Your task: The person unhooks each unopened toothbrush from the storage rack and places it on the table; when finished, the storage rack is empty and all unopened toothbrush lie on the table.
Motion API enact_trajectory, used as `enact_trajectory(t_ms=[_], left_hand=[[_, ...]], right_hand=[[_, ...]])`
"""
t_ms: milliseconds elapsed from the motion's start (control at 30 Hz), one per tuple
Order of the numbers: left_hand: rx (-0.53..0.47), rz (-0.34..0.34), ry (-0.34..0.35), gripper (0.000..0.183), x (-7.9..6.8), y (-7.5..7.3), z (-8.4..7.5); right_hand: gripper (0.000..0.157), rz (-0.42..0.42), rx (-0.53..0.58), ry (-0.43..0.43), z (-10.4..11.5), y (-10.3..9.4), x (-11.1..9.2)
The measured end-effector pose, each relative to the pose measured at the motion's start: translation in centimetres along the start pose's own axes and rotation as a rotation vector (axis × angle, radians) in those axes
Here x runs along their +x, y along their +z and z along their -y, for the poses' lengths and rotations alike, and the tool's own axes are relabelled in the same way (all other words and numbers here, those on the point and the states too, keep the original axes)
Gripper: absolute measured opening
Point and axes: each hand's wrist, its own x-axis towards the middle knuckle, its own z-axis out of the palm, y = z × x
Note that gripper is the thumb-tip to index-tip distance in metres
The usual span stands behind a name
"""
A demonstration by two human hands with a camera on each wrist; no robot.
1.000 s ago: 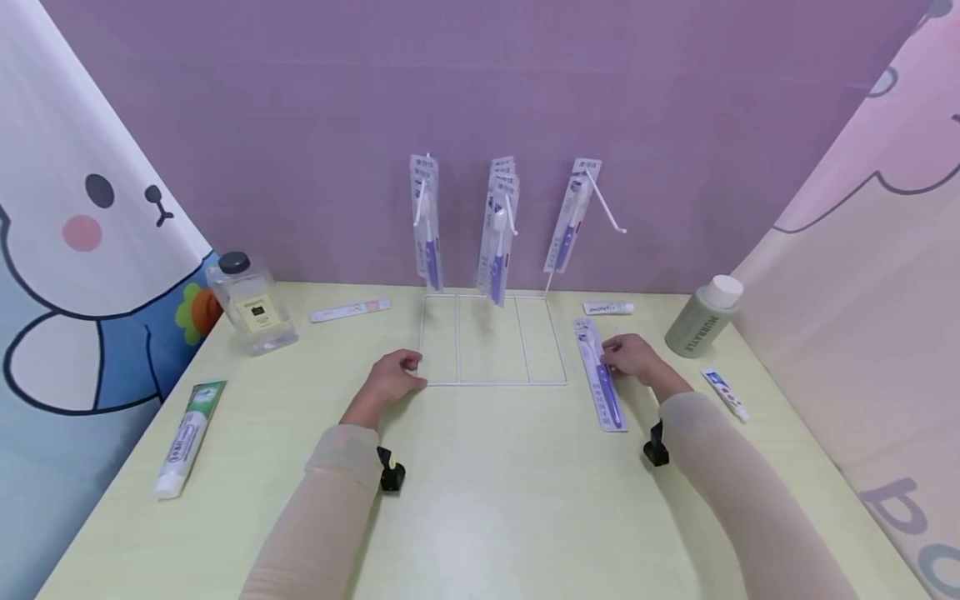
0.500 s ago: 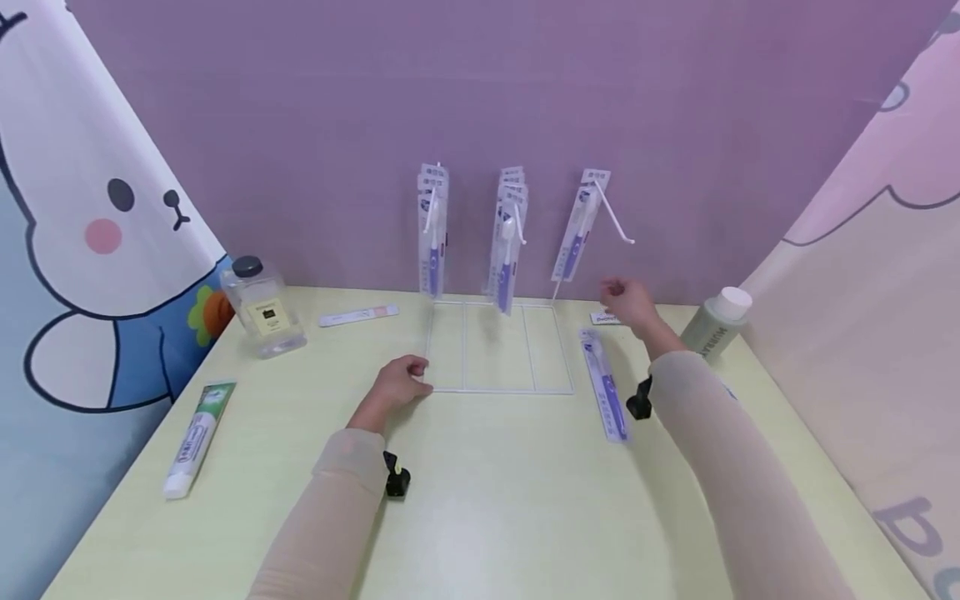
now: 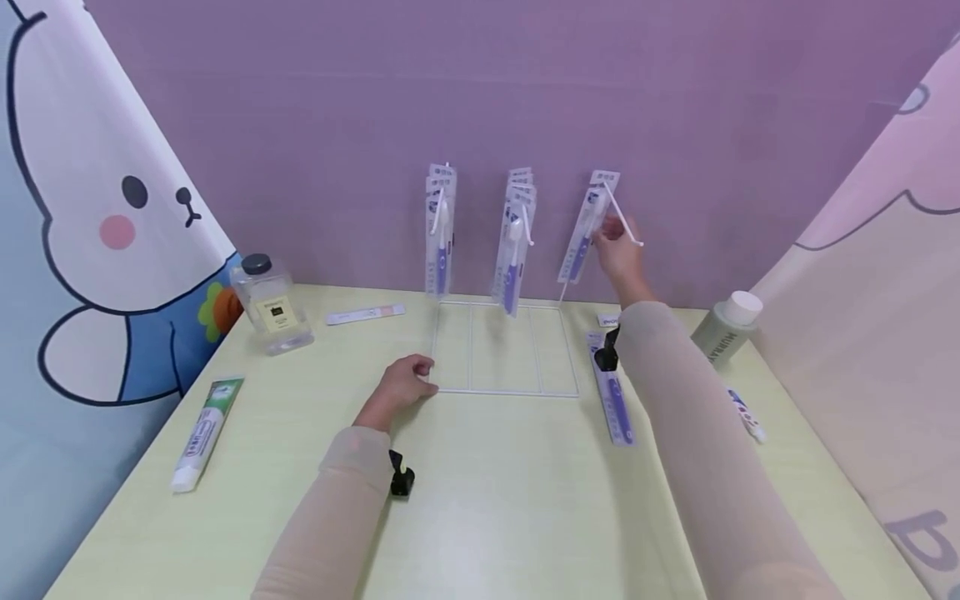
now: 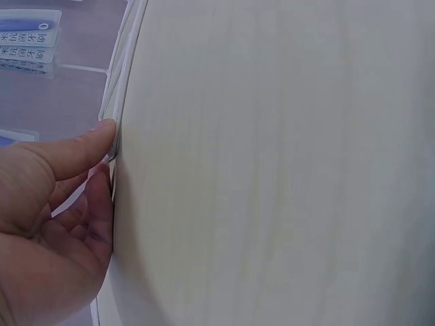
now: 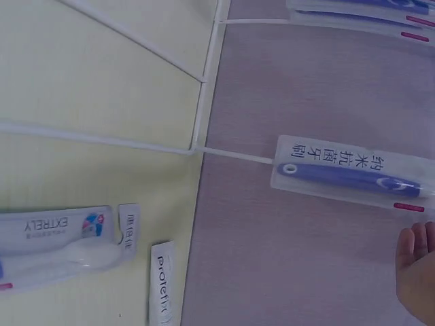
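Head: two hands [image 3: 401, 385] [image 3: 621, 257] (one rack [image 3: 507, 393]).

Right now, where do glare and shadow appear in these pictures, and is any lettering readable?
Head view: pale glare on the table near the bottom edge, soft shadow beside the right sleeve; left wrist view: shadow beside the left hand; right wrist view: dimmer, but "Protefix" readable on the small white package.
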Motion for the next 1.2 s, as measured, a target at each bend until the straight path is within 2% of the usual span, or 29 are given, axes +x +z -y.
enact_trajectory(t_ms=[233,533,700,800,900,1000,1200], left_hand=[[0.008,0.002,-0.014,0.047,-0.1,0.3,-0.6],[0.013,0.007,-0.019,0.046,0.1,0.5,-0.6],[0.013,0.014,-0.022,0.047,0.0,0.4,-0.6],[0.020,0.014,-0.021,0.046,-0.1,0.4,-0.6],[0.023,0.015,-0.014,0.046,-0.1,0.3,-0.5],[0.018,0.021,-0.015,0.046,-0.1,0.2,-0.5],[0.033,0.027,-0.017,0.047,0.1,-0.1,-0.2]], right_hand=[[0.035,-0.027,-0.035,0.022,0.5,0.1,0.6],[0.030,-0.042,0.002,0.007,0.5,0.2,0.3],[0.030,-0.080,0.023,-0.009,0.9,-0.9,-0.3],[0.032,-0.074,0.033,-0.024,0.9,-2.2,-0.5],[0.036,-0.018,0.023,-0.021,0.4,-3.9,-0.7],[0.040,0.070,-0.043,0.000,-0.5,-5.7,-1.3],[0.046,0.333,-0.172,0.081,-3.4,-9.1,-3.4]])
